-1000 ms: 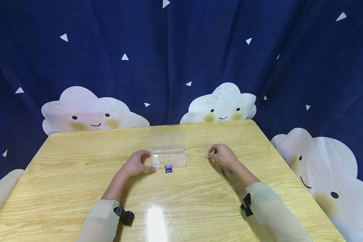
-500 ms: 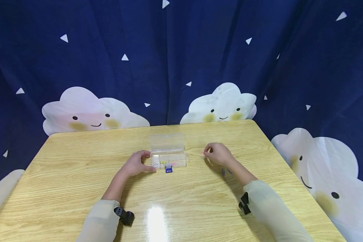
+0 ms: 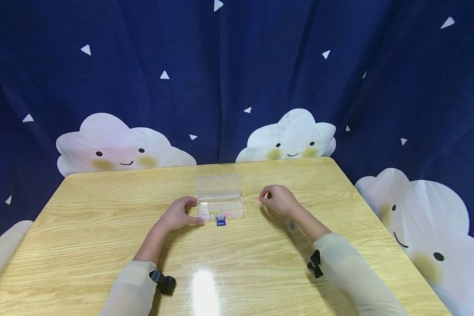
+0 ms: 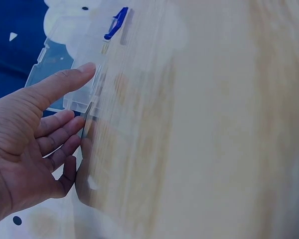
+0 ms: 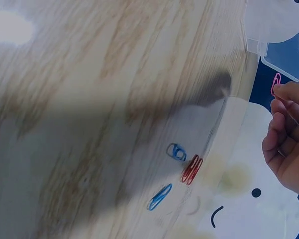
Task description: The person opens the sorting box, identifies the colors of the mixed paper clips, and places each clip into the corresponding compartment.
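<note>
A clear plastic compartment box [image 3: 233, 205] stands on the table, its lid [image 3: 219, 186] swung up at the back. White paper clips [image 3: 204, 215], something yellow [image 3: 214, 212] and something pink [image 3: 227, 213] lie in its front compartments. My left hand [image 3: 177, 213] holds the box's left end, thumb along the front and fingers at the side towards the back. To the right of the box, apart from it, my right hand [image 3: 279, 199] is raised over the table. Thumb and forefinger pinch a pink paper clip [image 5: 276, 83], its loop sticking out beyond the fingertips.
In the right wrist view, blue paper clips [image 5: 159, 197] and red paper clips [image 5: 192, 170] lie on the table [image 3: 102, 228]. A blue latch [image 3: 220, 220] hangs at the box's front. Behind the table hangs a dark blue curtain [image 3: 197, 66] with clouds.
My right hand has moved left towards the box with the pink paper clip. Its forearm now covers one of the blue clips in the head view. The left hand has stayed at the box.
</note>
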Demonstrator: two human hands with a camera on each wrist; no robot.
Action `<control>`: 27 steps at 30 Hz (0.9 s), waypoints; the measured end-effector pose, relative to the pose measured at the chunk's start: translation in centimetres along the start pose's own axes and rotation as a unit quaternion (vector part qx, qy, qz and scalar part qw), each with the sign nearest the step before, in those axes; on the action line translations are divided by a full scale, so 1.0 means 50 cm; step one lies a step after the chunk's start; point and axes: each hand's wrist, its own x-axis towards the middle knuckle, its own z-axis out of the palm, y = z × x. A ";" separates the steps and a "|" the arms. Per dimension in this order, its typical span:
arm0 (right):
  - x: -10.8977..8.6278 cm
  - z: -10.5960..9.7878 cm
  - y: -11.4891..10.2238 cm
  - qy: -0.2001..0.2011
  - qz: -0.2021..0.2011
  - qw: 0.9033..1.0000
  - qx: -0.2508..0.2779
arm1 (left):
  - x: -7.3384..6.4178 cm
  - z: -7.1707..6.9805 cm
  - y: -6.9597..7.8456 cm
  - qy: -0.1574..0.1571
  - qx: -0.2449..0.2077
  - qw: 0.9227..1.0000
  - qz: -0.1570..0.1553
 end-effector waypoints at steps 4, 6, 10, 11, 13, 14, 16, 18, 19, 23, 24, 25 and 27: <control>0.003 -0.001 -0.007 -0.003 -0.008 1.000 0.004 | 0.000 0.001 0.000 0.001 -0.002 1.000 -0.001; 0.005 -0.002 -0.011 -0.005 -0.011 1.000 0.004 | 0.000 0.001 0.001 0.002 -0.001 1.000 -0.001; 0.008 -0.003 -0.018 -0.010 -0.021 1.000 0.000 | 0.000 0.001 0.003 0.002 0.002 1.000 -0.001; 0.009 -0.003 -0.020 -0.011 -0.023 1.000 -0.002 | 0.000 0.001 0.003 0.002 0.003 1.000 -0.001; 0.012 -0.003 -0.025 -0.013 -0.027 1.000 -0.003 | 0.000 0.001 0.003 0.002 0.003 1.000 0.000; 0.013 -0.004 -0.028 -0.013 -0.028 1.000 -0.003 | 0.000 0.001 0.003 0.003 0.003 1.000 0.000; 0.016 -0.003 -0.033 -0.015 -0.030 0.999 -0.003 | -0.001 0.000 0.002 0.003 0.004 1.000 0.000; 0.019 -0.002 -0.038 -0.018 -0.032 0.999 -0.003 | -0.001 0.000 0.001 0.003 0.003 1.000 -0.001; 0.021 -0.002 -0.040 -0.020 -0.033 0.999 -0.003 | -0.001 0.000 0.001 0.003 0.004 1.000 -0.002; 0.025 0.002 -0.049 -0.024 -0.040 0.999 -0.003 | 0.000 0.001 0.000 0.003 0.005 1.000 -0.002; 0.026 0.003 -0.051 -0.024 -0.041 0.999 -0.004 | 0.000 0.001 0.000 0.002 0.005 1.000 -0.002; 0.027 0.004 -0.054 -0.024 -0.043 0.999 -0.005 | 0.000 0.001 0.000 0.002 0.005 1.000 -0.002; 0.029 0.006 -0.060 -0.023 -0.048 0.999 -0.011 | 0.001 0.001 0.001 0.002 0.004 1.000 -0.003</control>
